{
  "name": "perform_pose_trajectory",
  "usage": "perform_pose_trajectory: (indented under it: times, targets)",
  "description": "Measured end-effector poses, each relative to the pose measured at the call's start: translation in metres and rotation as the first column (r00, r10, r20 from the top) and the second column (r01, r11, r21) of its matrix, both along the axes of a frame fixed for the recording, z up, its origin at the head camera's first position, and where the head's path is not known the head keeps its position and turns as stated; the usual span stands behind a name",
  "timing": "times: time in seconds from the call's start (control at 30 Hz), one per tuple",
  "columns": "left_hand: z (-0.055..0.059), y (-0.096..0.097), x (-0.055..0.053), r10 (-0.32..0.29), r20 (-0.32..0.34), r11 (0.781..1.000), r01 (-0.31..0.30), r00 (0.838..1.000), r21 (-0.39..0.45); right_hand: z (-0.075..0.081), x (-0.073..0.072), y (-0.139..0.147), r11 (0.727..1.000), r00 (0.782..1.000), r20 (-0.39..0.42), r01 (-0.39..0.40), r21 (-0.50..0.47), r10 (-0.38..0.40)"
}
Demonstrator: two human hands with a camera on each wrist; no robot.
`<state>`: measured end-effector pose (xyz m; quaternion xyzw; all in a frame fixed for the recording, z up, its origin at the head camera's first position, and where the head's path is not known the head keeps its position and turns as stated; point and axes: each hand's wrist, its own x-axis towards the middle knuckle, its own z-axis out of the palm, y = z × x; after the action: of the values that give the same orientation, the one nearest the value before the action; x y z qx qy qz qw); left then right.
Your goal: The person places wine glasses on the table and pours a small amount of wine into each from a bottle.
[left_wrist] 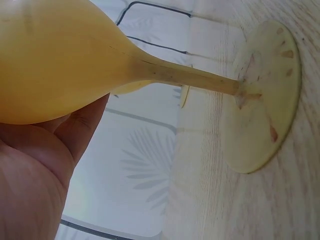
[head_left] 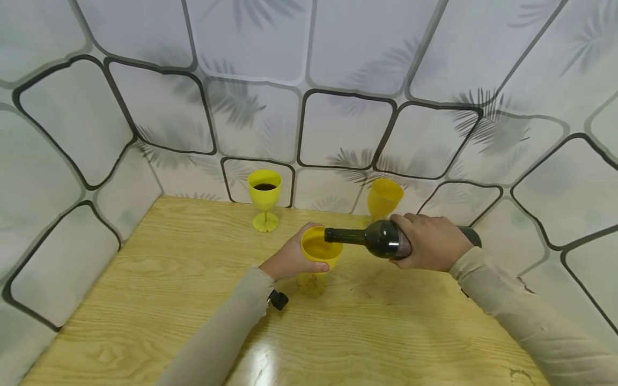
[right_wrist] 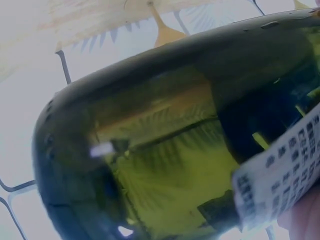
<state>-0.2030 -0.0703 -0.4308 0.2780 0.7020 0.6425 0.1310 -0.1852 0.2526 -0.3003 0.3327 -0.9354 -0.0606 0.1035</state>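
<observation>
My left hand (head_left: 295, 256) has the near cup (head_left: 321, 247) by its bowl, fingers and thumb curled round it. The cup is deep yellow, upright or nearly so, with its mouth facing up. From my left wrist I see its bowl narrowing to a stem and then a round foot with reddish-brown marks. The foot is down at the desk (head_left: 145, 279), though I can't tell whether all of it touches.

My right hand (head_left: 432, 241) grips the bottle (head_left: 381, 238) round its body, fingers wrapped over the dark green glass. The bottle lies close to level, its neck pointing to my left and its mouth over the right part of the cup's rim; I can't tell whether glass and rim touch. My right wrist view shows the see-through green body up close, with a pale printed label (right_wrist: 280, 175) near my fingers.

Further back on the desk, the left cup (head_left: 265, 198) stands upright, brighter yellow, with dark liquid in its bowl. The right cup (head_left: 384, 198), more orange, is near the wall (head_left: 260, 118) behind the bottle, which partly hides its lower part. The wall has dark-lined shapes and grey leaves. A small black object (head_left: 278, 300) shows just beside my left sleeve (head_left: 227, 327).
</observation>
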Motion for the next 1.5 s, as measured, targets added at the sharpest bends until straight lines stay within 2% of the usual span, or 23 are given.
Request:
perform_pose_trajectory:
  times: [0.23, 0.5, 0.97, 1.23, 1.5]
  targets:
    - [-0.002, -0.001, 0.000, 0.000, -0.002, 1.000, 0.000, 1.000, 0.000, 0.007, 0.001, -0.003, 1.000, 1.000, 0.019, 0.009, 0.030, -0.010]
    - [0.000, -0.001, 0.000, -0.005, -0.008, 1.000, 0.005, 1.000, -0.001, 0.014, 0.001, -0.009, 0.999, 1.000, 0.016, 0.004, 0.043, -0.005]
    - [0.001, -0.001, 0.001, 0.014, -0.002, 0.999, -0.014, 1.000, -0.033, 0.021, 0.000, -0.016, 0.997, 1.000, 0.003, 0.021, 0.076, -0.022]
    - [0.001, -0.001, 0.000, -0.002, -0.019, 1.000, 0.002, 1.000, -0.020, 0.026, 0.000, -0.018, 0.997, 1.000, -0.011, 0.022, 0.078, -0.021]
    - [-0.001, -0.002, -0.001, 0.003, -0.008, 0.999, -0.003, 1.000, -0.033, 0.024, 0.001, -0.017, 0.997, 0.999, 0.001, 0.036, 0.072, -0.036]
